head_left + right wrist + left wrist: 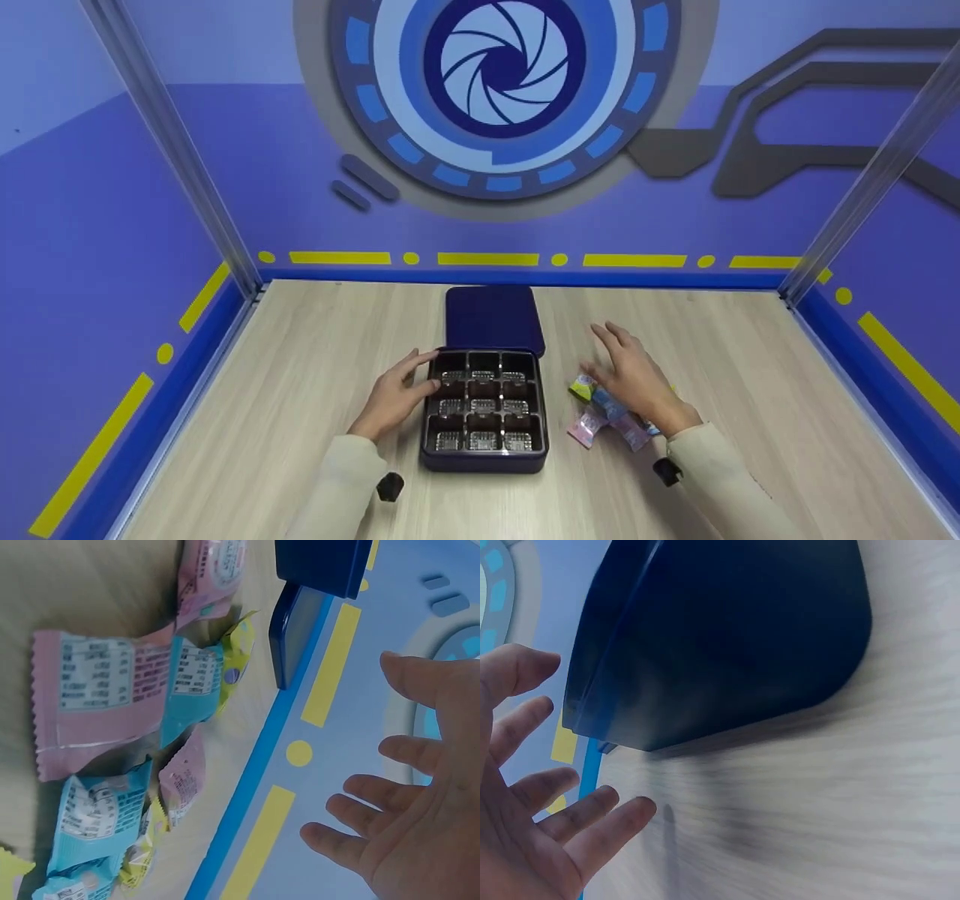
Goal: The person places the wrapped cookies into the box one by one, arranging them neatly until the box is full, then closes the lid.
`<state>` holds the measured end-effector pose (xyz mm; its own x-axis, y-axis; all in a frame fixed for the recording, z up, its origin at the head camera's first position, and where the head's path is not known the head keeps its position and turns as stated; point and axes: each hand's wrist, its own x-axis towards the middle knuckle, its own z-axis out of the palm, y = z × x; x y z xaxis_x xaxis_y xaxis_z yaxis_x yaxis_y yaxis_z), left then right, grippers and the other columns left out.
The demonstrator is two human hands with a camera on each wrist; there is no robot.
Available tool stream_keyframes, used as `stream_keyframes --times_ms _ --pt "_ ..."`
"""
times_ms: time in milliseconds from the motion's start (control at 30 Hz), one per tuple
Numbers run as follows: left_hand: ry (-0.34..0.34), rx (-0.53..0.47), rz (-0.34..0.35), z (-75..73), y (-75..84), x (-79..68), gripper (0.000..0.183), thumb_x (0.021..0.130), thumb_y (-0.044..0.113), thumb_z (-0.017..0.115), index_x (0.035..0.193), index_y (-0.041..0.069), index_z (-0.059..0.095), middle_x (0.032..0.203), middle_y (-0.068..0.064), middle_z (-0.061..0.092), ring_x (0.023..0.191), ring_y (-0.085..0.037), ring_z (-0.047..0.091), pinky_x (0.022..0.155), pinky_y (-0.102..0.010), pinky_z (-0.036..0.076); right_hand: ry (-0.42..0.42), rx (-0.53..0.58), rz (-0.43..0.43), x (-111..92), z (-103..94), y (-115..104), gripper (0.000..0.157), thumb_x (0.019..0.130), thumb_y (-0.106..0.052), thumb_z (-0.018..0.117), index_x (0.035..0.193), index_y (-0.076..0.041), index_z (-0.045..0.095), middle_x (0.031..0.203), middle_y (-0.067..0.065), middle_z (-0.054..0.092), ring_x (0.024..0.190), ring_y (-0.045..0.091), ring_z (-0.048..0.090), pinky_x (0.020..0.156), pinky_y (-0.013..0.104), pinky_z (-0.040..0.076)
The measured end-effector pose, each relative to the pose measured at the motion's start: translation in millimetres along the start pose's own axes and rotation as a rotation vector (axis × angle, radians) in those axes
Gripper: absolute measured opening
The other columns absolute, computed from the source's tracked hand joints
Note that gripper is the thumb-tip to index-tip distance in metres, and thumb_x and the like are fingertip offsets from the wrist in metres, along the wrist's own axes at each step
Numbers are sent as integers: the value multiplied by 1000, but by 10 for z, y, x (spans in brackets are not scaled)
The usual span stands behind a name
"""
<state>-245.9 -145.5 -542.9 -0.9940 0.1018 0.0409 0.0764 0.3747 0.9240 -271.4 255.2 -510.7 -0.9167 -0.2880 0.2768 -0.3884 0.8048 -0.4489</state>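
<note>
A dark blue box (484, 463) stands uncovered on the table, and its clear tray (484, 418) is divided into several compartments with nothing in them. My left hand (394, 397) is at the box's left side, its fingertips near the rim and its fingers spread, as the left wrist view also shows. Wrapped candies lie in a loose pile to the right of the box, among them a pink candy (105, 701), a light blue candy (101, 814) and a yellow candy (580, 387). Over this pile hovers my right hand (634, 379), fingers extended and holding nothing.
Directly behind the box lies its dark blue lid (493, 319). The wooden table (315, 337) is enclosed by a blue back wall (262, 172) and side walls, with metal posts (176, 157) at the corners.
</note>
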Motion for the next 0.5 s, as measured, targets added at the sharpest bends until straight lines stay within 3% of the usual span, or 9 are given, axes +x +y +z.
stream_keyframes --times_ms 500 --pt "-4 -20 -8 20 -52 -21 51 96 14 74 146 10 66 165 -31 33 143 -50 46 119 -51 39 12 -26 -15 -76 -28 95 67 97 -11 79 154 7 48 152 36 47 136 55 49 109 67 43"
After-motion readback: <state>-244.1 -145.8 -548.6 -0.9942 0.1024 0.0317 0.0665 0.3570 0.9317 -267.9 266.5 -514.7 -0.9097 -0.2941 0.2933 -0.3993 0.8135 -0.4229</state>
